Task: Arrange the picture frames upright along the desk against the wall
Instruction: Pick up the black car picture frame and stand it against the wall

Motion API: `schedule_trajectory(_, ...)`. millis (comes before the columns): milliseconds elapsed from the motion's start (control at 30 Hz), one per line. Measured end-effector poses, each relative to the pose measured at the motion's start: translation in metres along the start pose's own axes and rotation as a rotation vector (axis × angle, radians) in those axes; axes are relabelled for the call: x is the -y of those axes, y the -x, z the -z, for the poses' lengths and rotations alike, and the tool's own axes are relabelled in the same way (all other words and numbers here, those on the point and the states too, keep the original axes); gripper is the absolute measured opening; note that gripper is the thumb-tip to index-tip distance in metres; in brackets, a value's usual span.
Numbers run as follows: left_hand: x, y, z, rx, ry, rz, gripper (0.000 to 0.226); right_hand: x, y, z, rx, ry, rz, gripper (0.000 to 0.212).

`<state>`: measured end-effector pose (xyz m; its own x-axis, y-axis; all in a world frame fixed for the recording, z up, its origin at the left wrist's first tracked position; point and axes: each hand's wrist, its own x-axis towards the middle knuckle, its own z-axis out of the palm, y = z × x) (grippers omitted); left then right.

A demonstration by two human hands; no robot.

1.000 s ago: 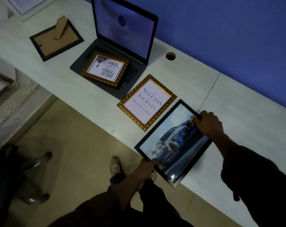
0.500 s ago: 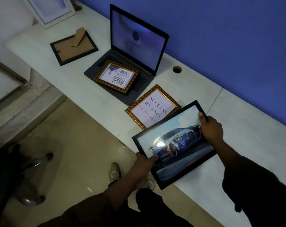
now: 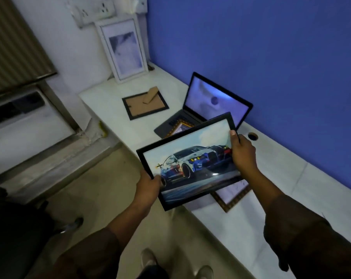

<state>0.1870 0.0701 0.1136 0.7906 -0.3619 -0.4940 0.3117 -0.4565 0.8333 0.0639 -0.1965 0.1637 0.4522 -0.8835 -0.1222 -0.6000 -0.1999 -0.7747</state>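
Observation:
I hold a black-framed car picture (image 3: 192, 158) in the air above the desk's front edge, tilted toward me. My left hand (image 3: 149, 183) grips its lower left corner and my right hand (image 3: 242, 152) grips its right edge. Beneath it, a gold frame (image 3: 234, 195) lies flat on the white desk (image 3: 281, 178), mostly hidden. A second gold frame (image 3: 179, 126) lies on the laptop keyboard, only a corner showing. A black frame (image 3: 144, 105) lies face down, its cardboard stand sticking up. A white frame (image 3: 123, 50) stands upright against the far wall.
An open laptop (image 3: 215, 101) sits against the blue wall. A round cable hole (image 3: 252, 136) is in the desk behind my right hand. A window unit (image 3: 25, 121) stands to the left. My feet are on the beige floor below.
Both hands have lifted the car picture off the desk and raised it toward me. My head has tipped up, bringing the white frame and the far wall into view.

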Motion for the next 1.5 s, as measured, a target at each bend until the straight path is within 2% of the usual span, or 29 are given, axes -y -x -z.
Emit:
schedule_trajectory(167, -0.021, -0.051, 0.086, -0.072, 0.078, -0.086, 0.031, 0.081, 0.001, -0.043, -0.004, -0.119, 0.068, 0.058)
schedule_trajectory(300, -0.04, -0.061, 0.106, -0.144, 0.081, -0.143, 0.02, 0.1, 0.002, -0.046, 0.033, -0.179, 0.007, 0.059)
schedule_trajectory(333, -0.079, -0.093, 0.161, -0.217, 0.114, -0.189, 0.019, 0.165, -0.022, -0.088, 0.049, -0.235, 0.076, 0.063)
schedule_trajectory(367, -0.085, -0.106, 0.177, -0.229, 0.135, -0.192, 0.018, 0.181, -0.031, -0.1, 0.043, -0.283, 0.081, 0.067)
schedule_trajectory(467, -0.108, -0.111, 0.192, -0.246, 0.114, -0.24, 0.018, 0.194, -0.043, -0.109, 0.064, -0.331, 0.118, 0.072)
schedule_trajectory(633, -0.148, -0.141, 0.211, -0.271, 0.133, -0.328, 0.016, 0.221, -0.084, -0.135, 0.114, -0.398, 0.134, 0.066)
schedule_trajectory(767, -0.192, -0.205, 0.229, -0.309, 0.102, -0.373, 0.027, 0.257, -0.14, -0.15, 0.082, -0.316, 0.246, 0.054)
schedule_trajectory(867, -0.225, -0.254, 0.232, -0.305, 0.051, -0.372, 0.02, 0.276, -0.185, -0.16, 0.013, -0.236, 0.322, 0.061)
schedule_trajectory(933, -0.252, -0.276, 0.228, -0.308, 0.024, -0.393, 0.018, 0.285, -0.216, -0.165, -0.012, -0.185, 0.334, 0.059)
schedule_trajectory(1033, -0.289, -0.312, 0.22, -0.297, 0.023, -0.431, 0.021, 0.299, -0.259, -0.164, -0.019, -0.153, 0.364, 0.06)
schedule_trajectory(1100, -0.311, -0.342, 0.215, -0.283, 0.012, -0.457, 0.014, 0.307, -0.289, -0.163, -0.015, -0.16, 0.377, 0.064)
schedule_trajectory(1300, -0.361, -0.403, 0.19, -0.23, -0.003, -0.476, 0.018, 0.317, -0.345, -0.155, -0.026, -0.107, 0.413, 0.055)
schedule_trajectory(1400, -0.38, -0.44, 0.173, -0.179, -0.023, -0.484, 0.023, 0.303, -0.375, -0.154, -0.071, -0.065, 0.384, 0.058)
schedule_trajectory(1500, -0.396, -0.482, 0.15, -0.119, -0.041, -0.5, 0.013, 0.289, -0.401, -0.149, -0.109, -0.011, 0.312, 0.059)
